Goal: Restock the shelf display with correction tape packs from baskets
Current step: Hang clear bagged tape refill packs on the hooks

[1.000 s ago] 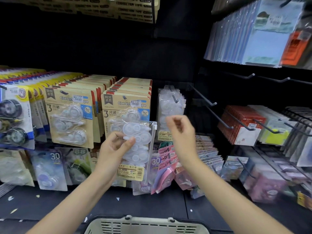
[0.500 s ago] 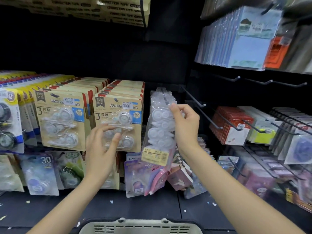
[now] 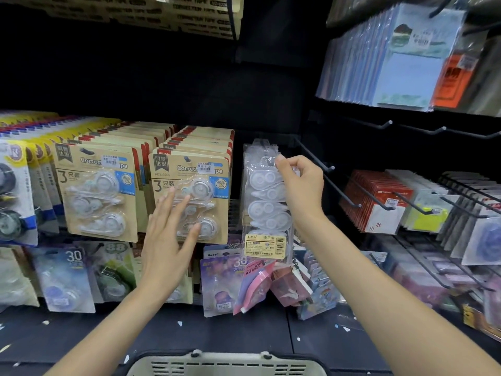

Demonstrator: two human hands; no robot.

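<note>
Shelf (image 3: 217, 337): dark ledge w/ black back wall; hanging stock fills it left to right.
Card packs (image 3: 189, 191): two front rows of tan 3-pc correction tape cards, left of centre, hung one behind another.
Pads (image 3: 401, 63): blue-sleeved pads, upper right, hung in a row.
Red packs (image 3: 376, 202): on pegs at right, next to yellow-tagged packs.
Hooks (image 3: 314, 158): bare black pegs betw. clear packs and red packs.
Basket (image 3: 227, 365): grey slotted rim at bottom edge, below both arms.
Clear pack (image 3: 267, 202): task item; clear bag of white tapes w/ yellow label at its foot, hanging at front of a clear-pack row just right of card packs.
Right hand (image 3: 301, 188): thumb and fingertips pinch clear pack's top right corner, near its hang hole.
Left hand (image 3: 168, 240): fingers straight and spread, holds nothing; fingertips lie over front card pack's blister, contact unclear.
Low packs (image 3: 225, 283): purple, pink and blue packs on the row beneath.
</note>
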